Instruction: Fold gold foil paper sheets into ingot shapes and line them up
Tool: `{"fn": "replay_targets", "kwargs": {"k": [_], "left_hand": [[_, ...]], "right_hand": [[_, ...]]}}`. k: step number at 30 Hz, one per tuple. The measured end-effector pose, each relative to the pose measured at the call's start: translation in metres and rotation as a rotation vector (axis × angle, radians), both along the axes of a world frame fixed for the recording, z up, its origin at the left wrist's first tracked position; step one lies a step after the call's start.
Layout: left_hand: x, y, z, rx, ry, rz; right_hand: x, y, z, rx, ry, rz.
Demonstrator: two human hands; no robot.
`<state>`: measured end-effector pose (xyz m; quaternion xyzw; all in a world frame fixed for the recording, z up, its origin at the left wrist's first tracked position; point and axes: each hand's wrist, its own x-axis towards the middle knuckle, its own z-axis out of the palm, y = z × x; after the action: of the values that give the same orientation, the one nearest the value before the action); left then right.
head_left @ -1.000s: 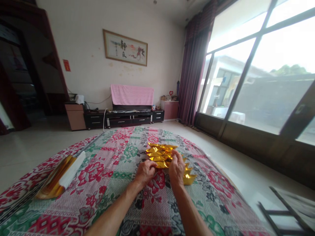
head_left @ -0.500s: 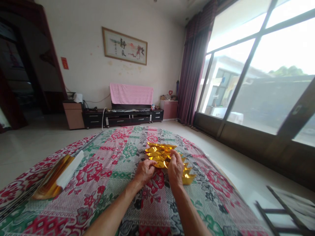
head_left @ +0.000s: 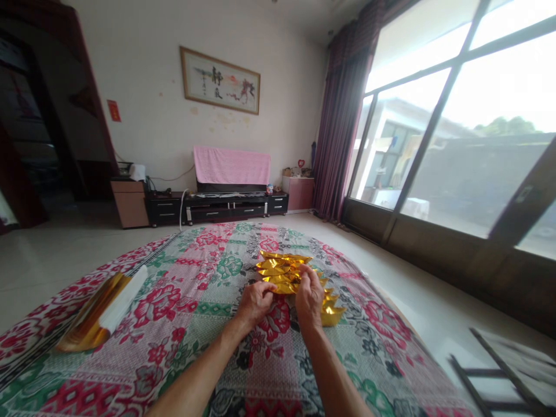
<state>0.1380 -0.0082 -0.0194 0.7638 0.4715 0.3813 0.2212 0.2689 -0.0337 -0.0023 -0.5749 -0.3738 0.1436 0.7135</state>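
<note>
Gold foil ingots (head_left: pixel 273 268) lie on the floral tablecloth (head_left: pixel 191 336) beyond and right of the fingers (head_left: pixel 267 287). The left hand (head_left: pixel 252 303) pinches the nearest ingot (head_left: pixel 284 286) by its left tip; whether the right hand (head_left: pixel 309 300), at its other end, grips it, I cannot tell.

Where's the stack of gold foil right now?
In the head view, the gold foil stack lies on the flowered tablecloth near its left edge, left of the left hand.
</note>
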Motion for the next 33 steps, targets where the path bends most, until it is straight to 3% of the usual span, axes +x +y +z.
{"fn": "replay_targets", "kwargs": {"k": [33], "left_hand": [[-0.0049,-0.0008,0.0010,-0.078,-0.041,0.000]], "right_hand": [[-0.0009,-0.0010,0.0011,-0.003,-0.007,0.021]]}}
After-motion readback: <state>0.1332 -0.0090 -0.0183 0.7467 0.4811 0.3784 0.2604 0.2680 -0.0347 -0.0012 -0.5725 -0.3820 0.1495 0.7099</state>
